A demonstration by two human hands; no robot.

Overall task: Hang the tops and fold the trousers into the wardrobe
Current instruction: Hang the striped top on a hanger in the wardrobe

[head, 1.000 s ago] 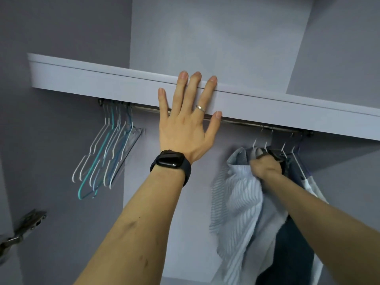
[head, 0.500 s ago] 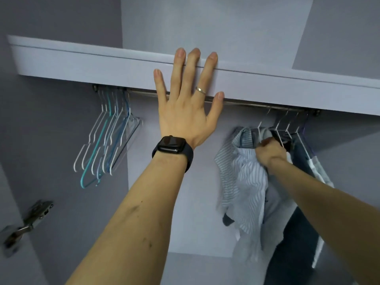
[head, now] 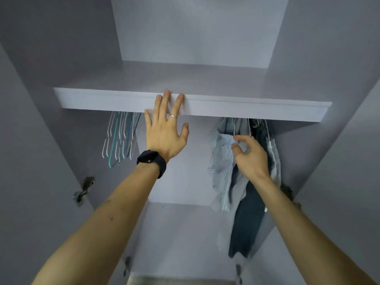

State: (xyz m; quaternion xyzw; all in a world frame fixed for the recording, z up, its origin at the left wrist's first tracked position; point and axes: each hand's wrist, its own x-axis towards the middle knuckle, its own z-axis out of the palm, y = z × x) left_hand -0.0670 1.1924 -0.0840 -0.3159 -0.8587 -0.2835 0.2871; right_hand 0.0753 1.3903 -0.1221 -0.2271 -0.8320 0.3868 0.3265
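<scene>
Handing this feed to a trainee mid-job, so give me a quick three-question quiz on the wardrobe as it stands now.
1. True or false: the left hand lies flat, fingers straight, against the front edge of the shelf.
2. Multiple choice: the empty hangers hang
A) under the left part of the shelf
B) under the right part of the shelf
C) on top of the shelf
3. Short answer: the right hand is at the hung garments. Which one hangs leftmost?

Key
1. True
2. A
3. The striped shirt
</scene>
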